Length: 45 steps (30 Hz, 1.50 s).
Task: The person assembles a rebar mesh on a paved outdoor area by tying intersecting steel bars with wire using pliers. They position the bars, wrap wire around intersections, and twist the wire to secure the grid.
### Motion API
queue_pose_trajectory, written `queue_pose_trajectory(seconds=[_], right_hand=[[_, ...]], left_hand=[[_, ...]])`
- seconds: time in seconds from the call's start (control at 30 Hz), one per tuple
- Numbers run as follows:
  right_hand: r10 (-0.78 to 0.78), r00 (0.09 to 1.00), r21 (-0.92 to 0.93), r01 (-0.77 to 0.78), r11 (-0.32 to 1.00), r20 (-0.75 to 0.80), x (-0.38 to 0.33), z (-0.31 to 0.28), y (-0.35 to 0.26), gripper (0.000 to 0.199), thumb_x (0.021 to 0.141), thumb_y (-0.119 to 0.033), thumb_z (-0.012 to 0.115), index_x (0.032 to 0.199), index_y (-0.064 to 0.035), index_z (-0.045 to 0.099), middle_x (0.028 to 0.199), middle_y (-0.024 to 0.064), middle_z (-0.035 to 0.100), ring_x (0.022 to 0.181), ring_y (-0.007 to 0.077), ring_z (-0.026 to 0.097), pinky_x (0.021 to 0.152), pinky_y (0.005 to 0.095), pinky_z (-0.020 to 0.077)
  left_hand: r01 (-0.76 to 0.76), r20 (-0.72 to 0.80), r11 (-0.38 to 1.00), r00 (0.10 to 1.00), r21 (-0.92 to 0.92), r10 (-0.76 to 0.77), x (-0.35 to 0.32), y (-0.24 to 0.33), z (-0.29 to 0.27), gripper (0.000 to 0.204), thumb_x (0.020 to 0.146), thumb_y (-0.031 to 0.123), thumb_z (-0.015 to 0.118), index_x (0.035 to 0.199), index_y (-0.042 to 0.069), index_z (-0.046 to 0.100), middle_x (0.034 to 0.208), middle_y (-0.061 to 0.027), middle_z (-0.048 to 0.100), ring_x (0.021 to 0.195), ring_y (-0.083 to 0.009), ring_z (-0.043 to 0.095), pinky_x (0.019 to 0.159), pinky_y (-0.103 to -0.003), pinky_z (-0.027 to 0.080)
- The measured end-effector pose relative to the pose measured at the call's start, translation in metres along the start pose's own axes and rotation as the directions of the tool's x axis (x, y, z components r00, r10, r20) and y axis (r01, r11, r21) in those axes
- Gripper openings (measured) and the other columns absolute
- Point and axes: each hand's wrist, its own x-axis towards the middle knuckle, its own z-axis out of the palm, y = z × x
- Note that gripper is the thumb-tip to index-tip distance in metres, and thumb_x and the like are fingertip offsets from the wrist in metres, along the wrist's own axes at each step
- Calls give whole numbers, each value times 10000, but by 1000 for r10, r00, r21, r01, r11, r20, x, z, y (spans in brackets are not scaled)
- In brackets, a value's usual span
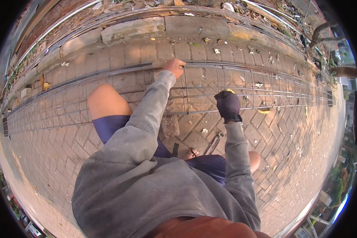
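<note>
A long cage of thin steel bars (208,96) with square wire ties lies across the paving in front of me. My bare left hand (173,67) is closed round the long steel bars (210,63) on the cage's far side, beside a crosswise tie. My right hand (228,105), in a dark glove, is closed over the cage near its nearer bars. What its fingers hold, if anything, is hidden. A metal hand tool with two long handles (215,143), like pincers, lies on the ground between my legs.
Beyond the cage runs a concrete kerb (133,29), with more long bars (119,16) lying behind it. A tree trunk (319,33) stands at the far right. Dry leaves and litter dot the brick paving (285,158). My knees are close to the cage.
</note>
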Motion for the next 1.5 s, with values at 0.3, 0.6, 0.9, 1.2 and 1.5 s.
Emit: queue_pose_trajectory(seconds=[0.3,0.6,0.9,1.2,1.5], right_hand=[[39,997,346,-59,936,63,76,79,-36,273,830,-327,785,891,-61,778,796,129,755,721,276,724,683,385,555],[-171,923,753,-163,637,344,130,105,-64,261,942,-305,709,884,-51,717,717,36,663,560,146,585,508,349,470],[-51,780,680,-509,528,624,145,94,-78,352,1017,-425,598,796,-152,613,596,-74,513,450,52,454,415,248,281],[-233,833,609,-148,780,502,144,96,-58,285,996,-108,558,1203,-183,739,811,6,634,625,109,575,479,309,461],[-396,865,654,111,748,307,152,113,-57,390,918,-32,648,1284,-160,692,897,58,704,767,169,676,678,328,565]], left_hand=[[19,52,1000,998,-2,-19,13,-8,5,515,772,-41,572,1177,185,794,1105,-266,724,1056,-411,700,975,-436,546],[32,-197,999,980,10,-30,16,-8,-9,308,878,76,635,1149,89,782,1085,-231,748,1021,-398,719,924,-466,566],[92,269,922,941,376,-204,76,5,-20,289,867,151,642,1089,12,765,1165,-241,730,1112,-398,703,949,-466,571],[188,200,981,960,56,-195,90,-31,8,273,867,168,630,1038,16,778,1126,-274,728,1101,-405,700,964,-454,555],[122,133,943,988,-311,-84,71,-35,-5,155,928,160,703,944,29,786,948,-104,789,836,-189,748,810,-345,583]])
